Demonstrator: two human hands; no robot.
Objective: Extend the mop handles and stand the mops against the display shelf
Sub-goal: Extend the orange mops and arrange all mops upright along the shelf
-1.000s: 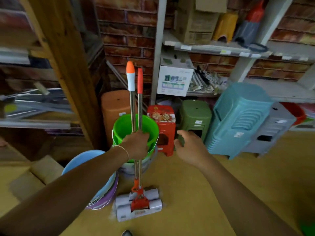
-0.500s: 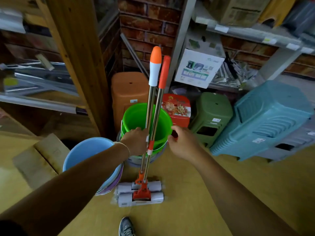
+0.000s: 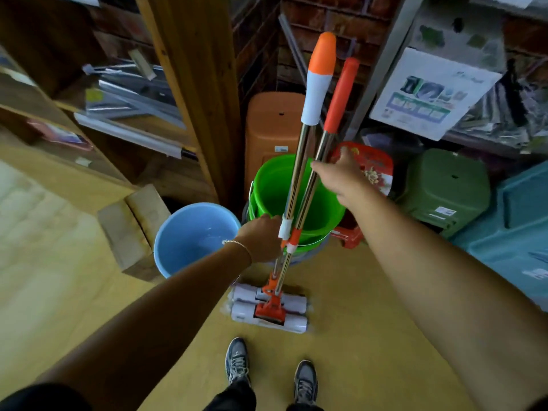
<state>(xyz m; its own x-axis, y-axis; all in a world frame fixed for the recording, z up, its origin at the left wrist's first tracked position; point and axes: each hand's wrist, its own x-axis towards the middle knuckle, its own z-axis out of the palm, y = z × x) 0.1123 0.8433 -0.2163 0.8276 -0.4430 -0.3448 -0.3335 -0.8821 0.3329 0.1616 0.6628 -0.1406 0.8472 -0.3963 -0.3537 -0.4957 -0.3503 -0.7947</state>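
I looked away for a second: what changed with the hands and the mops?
The right hand moved up from beside the mop handles and now reaches the shafts higher up, fingers open. The left hand kept gripping both shafts near the collars, and the mop heads stayed on the floor.

Crowded corner, open floor in front

Bare yellow floor (image 3: 355,336) lies open around the shoes. Behind the mop handles (image 3: 299,179), the green bucket (image 3: 267,188), blue bucket (image 3: 189,232), orange stool (image 3: 267,126) and wooden post (image 3: 201,84) crowd the shelf corner.
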